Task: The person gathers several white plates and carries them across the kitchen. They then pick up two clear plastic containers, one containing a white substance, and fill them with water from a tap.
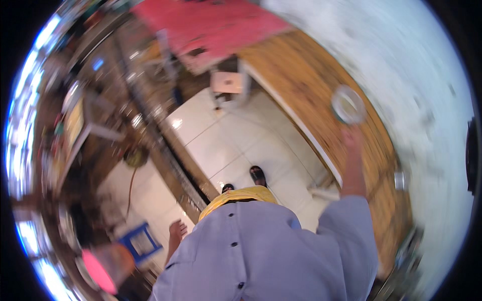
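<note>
Evidently, I'm at the reaching-or-holding step: my right hand [353, 137] is stretched over the wooden desk [301, 75] to a pale round bowl [358, 112], which lies right at the fingertips. Blur hides whether those fingers grip its rim; I can't tell. Shifting it would call for a sure hold. My left hand [177, 230] hangs low, fingers loosely spread, visibly holding nothing.

You can read no text, label, brand, number or sign here; your view is quite blurred.
</note>
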### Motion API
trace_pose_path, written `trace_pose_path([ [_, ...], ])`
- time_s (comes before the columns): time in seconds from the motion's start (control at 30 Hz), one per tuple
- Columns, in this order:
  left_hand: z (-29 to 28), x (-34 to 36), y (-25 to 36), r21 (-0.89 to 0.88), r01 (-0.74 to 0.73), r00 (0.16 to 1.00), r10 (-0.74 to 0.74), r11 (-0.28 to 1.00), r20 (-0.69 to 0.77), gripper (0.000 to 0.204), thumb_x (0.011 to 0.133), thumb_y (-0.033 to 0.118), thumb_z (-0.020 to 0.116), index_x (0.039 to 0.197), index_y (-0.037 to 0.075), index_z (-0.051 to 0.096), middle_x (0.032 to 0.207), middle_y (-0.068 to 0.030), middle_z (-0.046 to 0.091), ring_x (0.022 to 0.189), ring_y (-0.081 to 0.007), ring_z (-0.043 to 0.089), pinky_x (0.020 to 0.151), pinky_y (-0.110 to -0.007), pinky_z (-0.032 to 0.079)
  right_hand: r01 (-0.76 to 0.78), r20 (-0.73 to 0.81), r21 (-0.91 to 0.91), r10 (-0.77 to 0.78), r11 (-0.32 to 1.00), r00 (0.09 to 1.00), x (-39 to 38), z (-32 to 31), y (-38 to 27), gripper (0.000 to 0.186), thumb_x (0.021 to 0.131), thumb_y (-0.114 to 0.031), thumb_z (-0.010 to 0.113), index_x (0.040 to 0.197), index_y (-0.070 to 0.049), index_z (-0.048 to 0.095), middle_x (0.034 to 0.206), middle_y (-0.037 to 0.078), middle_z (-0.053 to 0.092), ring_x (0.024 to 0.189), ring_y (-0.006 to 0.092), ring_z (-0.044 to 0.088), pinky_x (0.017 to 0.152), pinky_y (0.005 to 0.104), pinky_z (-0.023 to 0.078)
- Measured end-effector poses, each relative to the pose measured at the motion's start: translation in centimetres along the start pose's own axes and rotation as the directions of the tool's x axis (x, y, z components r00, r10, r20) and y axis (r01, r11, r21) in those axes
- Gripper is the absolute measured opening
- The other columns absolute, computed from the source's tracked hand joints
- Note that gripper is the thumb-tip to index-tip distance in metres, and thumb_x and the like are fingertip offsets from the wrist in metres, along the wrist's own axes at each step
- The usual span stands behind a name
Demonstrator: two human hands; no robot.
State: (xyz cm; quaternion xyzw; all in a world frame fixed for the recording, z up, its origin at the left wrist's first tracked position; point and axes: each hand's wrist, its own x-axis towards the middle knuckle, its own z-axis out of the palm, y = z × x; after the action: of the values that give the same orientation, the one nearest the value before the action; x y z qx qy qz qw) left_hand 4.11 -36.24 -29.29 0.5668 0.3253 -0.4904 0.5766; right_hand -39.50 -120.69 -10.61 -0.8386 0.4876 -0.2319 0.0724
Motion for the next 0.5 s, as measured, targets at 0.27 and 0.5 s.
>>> trace_pose_path([
  [0.27,13.9,-7.6,-2.8,0.195,-0.121,0.903,0.189,0.973,-0.387,0.031,0.091,0.033,0.064,0.114,0.014,0.056,0.095,-0.0032,0.061,0.073,-0.0175,0.063,0.06,-0.037,0.052,-0.357,0.172,0.575,0.317,0.737,0.933,8.5,9.3,8.7,0.049,0.09,-0.03,0.067,0.122,0.005,0.052,0.125,0.023,0.055,0.113,0.0343,0.055,0.089,0.044,0.054],
  [0.5,17.7,-7.3,-10.7,0.068,-0.018,0.92,0.043,0.998,-0.389,0.021,0.091,0.031,0.06,0.103,0.014,0.063,0.085,-0.0009,0.061,0.066,-0.0161,0.06,0.057,-0.037,0.048,0.235,-0.322,-0.083,-0.25,0.968,0.913,9.0,11.7,9.5,0.052,0.079,-0.046,0.081,0.079,0.004,0.065,0.074,0.02,0.065,0.067,0.0341,0.065,0.06,0.0396,0.053],
])
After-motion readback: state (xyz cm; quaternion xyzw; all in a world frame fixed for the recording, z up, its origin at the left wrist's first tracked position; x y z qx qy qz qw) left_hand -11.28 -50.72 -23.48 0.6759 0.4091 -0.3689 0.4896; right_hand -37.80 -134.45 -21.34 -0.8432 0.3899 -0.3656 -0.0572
